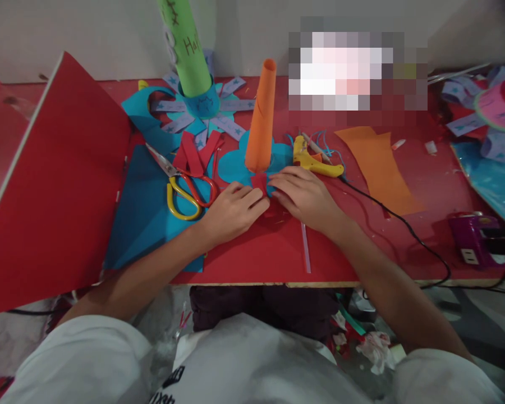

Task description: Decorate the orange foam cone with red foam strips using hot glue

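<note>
An orange paper cone (261, 120) stands upright on a blue flower-shaped paper base (231, 165). At the base's near edge lies a red paper strip (259, 180), its lower end running under my fingers. My left hand (239, 207) is closed, fingertips pinching this strip. Opposite it, my right hand (305, 196) has its fingers bent over the near right petal, gripping the base's edge beside the strip. What lies beneath the fingertips is hidden. Scissors (189, 191) with yellow and red handles rest left of my left hand. A yellow glue gun (317, 163) lies just beyond my right hand.
Red strips (193, 154) and a blue sheet (138, 207) lie left, beside a standing red board (63, 179). A green paper tube (189, 56) stands behind. Rightward are an orange paper piece (379, 168), black cord (387, 210) and purple socket box (473, 241). A glue stick (305, 249) lies in front.
</note>
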`<state>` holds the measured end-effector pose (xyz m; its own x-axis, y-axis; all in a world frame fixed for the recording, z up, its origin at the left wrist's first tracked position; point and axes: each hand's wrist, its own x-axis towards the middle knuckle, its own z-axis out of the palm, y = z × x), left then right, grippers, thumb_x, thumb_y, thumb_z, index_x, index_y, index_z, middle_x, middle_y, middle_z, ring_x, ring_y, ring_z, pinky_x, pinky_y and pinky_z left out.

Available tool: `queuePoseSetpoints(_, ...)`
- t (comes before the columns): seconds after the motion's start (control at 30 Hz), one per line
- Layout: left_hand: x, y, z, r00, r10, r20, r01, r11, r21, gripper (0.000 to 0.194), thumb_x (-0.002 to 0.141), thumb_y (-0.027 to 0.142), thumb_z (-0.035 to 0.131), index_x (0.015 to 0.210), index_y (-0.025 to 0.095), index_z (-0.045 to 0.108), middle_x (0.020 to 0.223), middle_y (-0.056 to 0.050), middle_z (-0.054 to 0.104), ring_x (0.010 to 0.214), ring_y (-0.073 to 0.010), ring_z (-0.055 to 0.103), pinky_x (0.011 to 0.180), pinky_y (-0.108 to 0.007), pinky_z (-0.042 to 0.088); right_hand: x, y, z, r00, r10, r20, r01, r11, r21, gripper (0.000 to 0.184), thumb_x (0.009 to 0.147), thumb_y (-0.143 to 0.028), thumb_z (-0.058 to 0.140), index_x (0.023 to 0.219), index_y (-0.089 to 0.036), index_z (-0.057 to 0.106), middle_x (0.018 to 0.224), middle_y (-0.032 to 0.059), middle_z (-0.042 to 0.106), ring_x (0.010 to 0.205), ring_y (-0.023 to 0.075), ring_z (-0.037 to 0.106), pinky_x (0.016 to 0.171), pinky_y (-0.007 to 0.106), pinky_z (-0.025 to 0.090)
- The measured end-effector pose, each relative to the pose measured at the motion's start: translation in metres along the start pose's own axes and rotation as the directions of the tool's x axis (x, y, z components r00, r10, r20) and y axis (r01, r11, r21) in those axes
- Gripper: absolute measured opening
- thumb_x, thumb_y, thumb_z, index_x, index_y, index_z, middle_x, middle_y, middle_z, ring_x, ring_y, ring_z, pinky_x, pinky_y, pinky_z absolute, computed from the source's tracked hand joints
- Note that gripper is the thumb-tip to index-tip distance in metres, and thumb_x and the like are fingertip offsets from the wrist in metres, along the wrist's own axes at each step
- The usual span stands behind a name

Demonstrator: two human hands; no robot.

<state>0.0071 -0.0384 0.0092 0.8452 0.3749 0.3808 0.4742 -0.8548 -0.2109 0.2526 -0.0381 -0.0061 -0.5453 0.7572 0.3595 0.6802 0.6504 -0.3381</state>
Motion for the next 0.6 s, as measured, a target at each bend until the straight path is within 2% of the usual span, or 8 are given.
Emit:
queuePoseSetpoints(0.1, -0.0002, 0.0005, 0.0006, 0.998, -0.048, 0.051, 0.048, 0.999, 0.000, 0.023, 0.107, 0.014, 0.050, 0.123, 0.013, 0.066, 0.096, -0.007, 0.070, 0.086, -0.0232, 0.068, 0.078, -0.040, 0.045, -0.0003, 0.0003, 0.0018, 1.000, -0.018, 0.012, 0.018, 1.000, 0.004, 0.031, 0.111, -0.026, 0.051, 0.127, -0.016, 0.076, 0.132, 0.0142, 0.078, 0.128, 0.0348, 0.065, 0.111, 0.054, 0.054)
queuePoseSetpoints(0.3, 0.0005, 0.0002, -0.0011, 0.983, -0.134, 0.129, 0.136, 0.991, -0.006, 0.021, 0.104, 0.021, 0.058, 0.120, 0.013, 0.068, 0.100, -0.009, 0.071, 0.092, -0.0274, 0.070, 0.078, -0.042, 0.045, 0.0002, -0.0013, 0.0043, 1.000, 0.000, 0.018, -0.001, 0.999, 0.054, 0.030, 0.110, -0.031, 0.054, 0.127, -0.019, 0.075, 0.137, 0.0130, 0.077, 0.133, 0.0342, 0.063, 0.115, 0.055, 0.051)
queuePoseSetpoints(0.6, -0.0016, 0.0018, -0.0006, 0.969, -0.168, 0.179, 0.170, 0.985, 0.001, 0.025, 0.102, 0.020, 0.058, 0.125, 0.014, 0.067, 0.105, -0.010, 0.070, 0.098, -0.0297, 0.068, 0.082, -0.044, 0.047, 0.0010, -0.0007, 0.0048, 0.999, 0.024, 0.028, -0.028, 0.992, 0.122, 0.030, 0.110, -0.033, 0.053, 0.126, -0.021, 0.075, 0.139, 0.0128, 0.075, 0.134, 0.0341, 0.063, 0.118, 0.057, 0.050)
